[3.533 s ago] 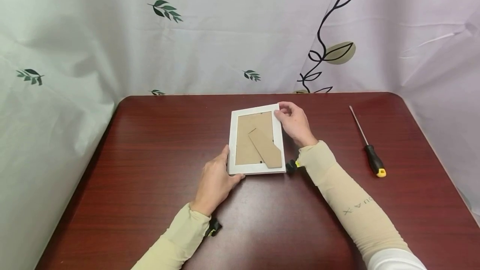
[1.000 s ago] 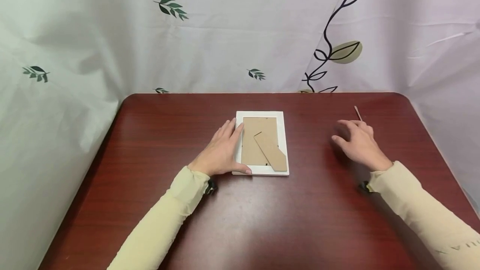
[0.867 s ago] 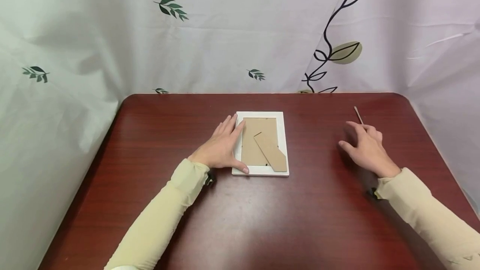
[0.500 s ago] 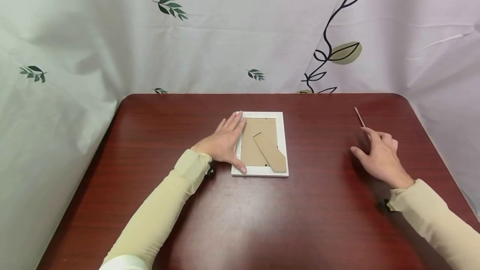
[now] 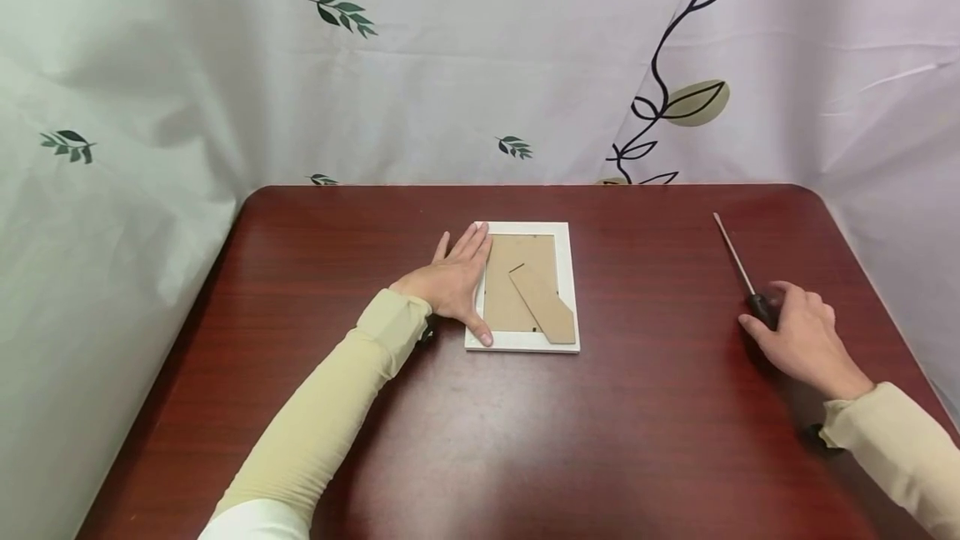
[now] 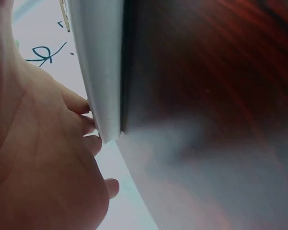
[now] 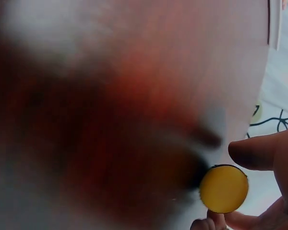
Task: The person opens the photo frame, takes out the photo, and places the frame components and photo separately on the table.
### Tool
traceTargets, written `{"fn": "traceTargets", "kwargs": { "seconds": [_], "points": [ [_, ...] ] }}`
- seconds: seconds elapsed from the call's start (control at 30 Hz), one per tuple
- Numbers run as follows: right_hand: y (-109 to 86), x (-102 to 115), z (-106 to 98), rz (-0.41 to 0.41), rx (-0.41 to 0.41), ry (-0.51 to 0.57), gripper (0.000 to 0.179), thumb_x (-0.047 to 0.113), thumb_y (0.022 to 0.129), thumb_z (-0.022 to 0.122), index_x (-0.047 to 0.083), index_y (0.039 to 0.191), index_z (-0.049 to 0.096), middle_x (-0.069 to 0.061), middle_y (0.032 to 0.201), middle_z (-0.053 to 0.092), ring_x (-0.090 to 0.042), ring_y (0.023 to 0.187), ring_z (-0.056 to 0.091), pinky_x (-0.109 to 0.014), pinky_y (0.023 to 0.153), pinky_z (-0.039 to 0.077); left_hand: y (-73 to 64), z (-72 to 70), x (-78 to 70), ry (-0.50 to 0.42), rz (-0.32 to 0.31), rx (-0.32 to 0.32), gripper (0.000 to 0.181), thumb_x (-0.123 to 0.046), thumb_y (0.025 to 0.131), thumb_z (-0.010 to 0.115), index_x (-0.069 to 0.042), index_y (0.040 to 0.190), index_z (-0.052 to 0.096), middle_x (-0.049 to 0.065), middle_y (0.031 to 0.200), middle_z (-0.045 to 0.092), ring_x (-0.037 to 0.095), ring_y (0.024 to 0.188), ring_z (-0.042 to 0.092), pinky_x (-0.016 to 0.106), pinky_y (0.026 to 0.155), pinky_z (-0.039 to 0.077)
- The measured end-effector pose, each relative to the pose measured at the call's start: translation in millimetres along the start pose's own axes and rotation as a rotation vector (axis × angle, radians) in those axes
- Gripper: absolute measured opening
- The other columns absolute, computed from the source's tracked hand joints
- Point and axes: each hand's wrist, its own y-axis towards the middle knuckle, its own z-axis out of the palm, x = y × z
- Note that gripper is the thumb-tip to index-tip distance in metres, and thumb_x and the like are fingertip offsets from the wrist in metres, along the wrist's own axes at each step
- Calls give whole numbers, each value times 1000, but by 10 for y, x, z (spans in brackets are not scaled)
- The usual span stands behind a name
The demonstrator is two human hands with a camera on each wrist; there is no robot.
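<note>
A white picture frame (image 5: 521,342) lies face down on the dark red table, its tan backboard (image 5: 510,311) and angled easel leg (image 5: 551,312) facing up. Along its left border my left hand (image 5: 448,283) rests with fingers spread and thumb at the lower corner. The left wrist view shows fingertips right at the frame's edge (image 6: 102,72). At the right, a screwdriver (image 5: 732,252) with a black handle and yellow end cap (image 7: 224,189) lies on the table. My right hand (image 5: 810,346) straddles that handle, thumb on one side, fingers on the other; a small gap shows beside the thumb.
The reddish-brown wooden table (image 5: 600,440) has rounded far corners. A pale curtain (image 5: 420,65) with leaf and vine prints hangs behind it and down both sides.
The frame, earlier tilted between both hands, now lies flat. My right hand has left it and moved right, down along the screwdriver to its handle. My left hand has slid slightly up the border.
</note>
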Motion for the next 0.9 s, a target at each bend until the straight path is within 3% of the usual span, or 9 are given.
{"fn": "traceTargets", "kwargs": {
  "seconds": [0.17, 0.3, 0.43, 0.57, 0.9],
  "points": [
    [20, -33, 4, 19, 10, -11, 50, 15, 93, 67, -22, 122, 48, -33, 96, 61, -48, 87, 56, -55, 72, 43, 19, -53, -48, 39, -58, 39, 166, -78, 46, 85, 3, 158, -7, 18, 165, -17, 29, 152, -18, 59, 120, -7],
    [32, -41, 0, 14, 25, -15, 41, 16, 95, 65, -20, 113, 54, -27, 88, 64, -40, 79, 59, -43, 65, 43, 46, -100, -102, 64, -90, 62, 167, -76, 44, 87, 4, 158, -6, 20, 166, -14, 30, 153, -15, 58, 121, 0],
    [48, -35, 4, 11, 28, -24, 38, 16, 97, 61, -19, 109, 55, -22, 82, 64, -31, 72, 57, -38, 61, 42, 65, -131, -133, 87, -107, 83, 168, -75, 43, 88, 4, 158, -5, 20, 166, -14, 32, 153, -13, 55, 122, 12],
    [61, -21, 10, 28, 30, -37, 39, 17, 99, 56, -20, 110, 54, -23, 83, 63, -31, 71, 57, -39, 60, 42, 77, -144, -143, 97, -125, 111, 169, -76, 43, 88, 3, 158, -8, 19, 165, -19, 31, 153, -14, 54, 121, 19],
    [45, 35, 61, 51, 45, -34, 31, 9, 98, 47, -21, 106, 49, -32, 86, 56, -43, 74, 58, -53, 61, 46, 123, -148, -158, 98, -136, 127, 171, -76, 41, 87, -1, 159, -10, 19, 165, -20, 33, 153, -14, 55, 121, 18]
  ]
}}
